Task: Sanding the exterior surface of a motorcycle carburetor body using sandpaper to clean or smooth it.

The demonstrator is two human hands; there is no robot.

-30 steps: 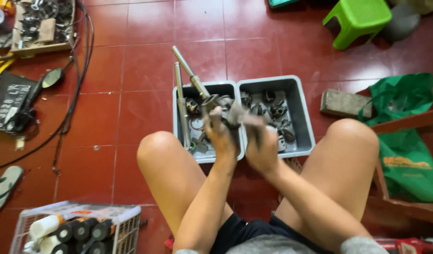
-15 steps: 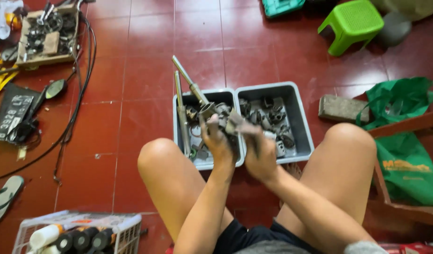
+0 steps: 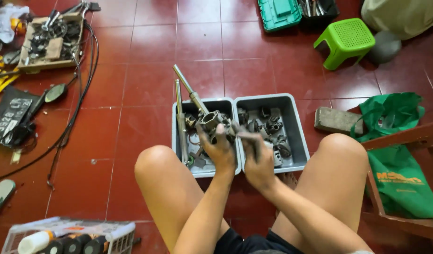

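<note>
Left hand [image 3: 221,149]: greasy, clamped on a grey metal shaft assembly with a ring-shaped end [image 3: 208,118], above the trays.
Right hand [image 3: 257,162]: closed on a small dark metal piece [image 3: 248,136], touching the left.
Grey plastic tray, left [image 3: 203,172]: long rods, loose parts.
Grey plastic tray, right [image 3: 294,127]: small dark metal parts.
Around: grey brick [image 3: 338,120], green bag [image 3: 397,141], green plastic stool [image 3: 344,41].

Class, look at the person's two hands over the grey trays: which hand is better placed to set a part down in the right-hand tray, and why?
Probably the right hand. It hovers at the near edge of the right-hand tray, gripping a small dark part. The left hand is over the left tray, busy holding the round metal piece.
</note>
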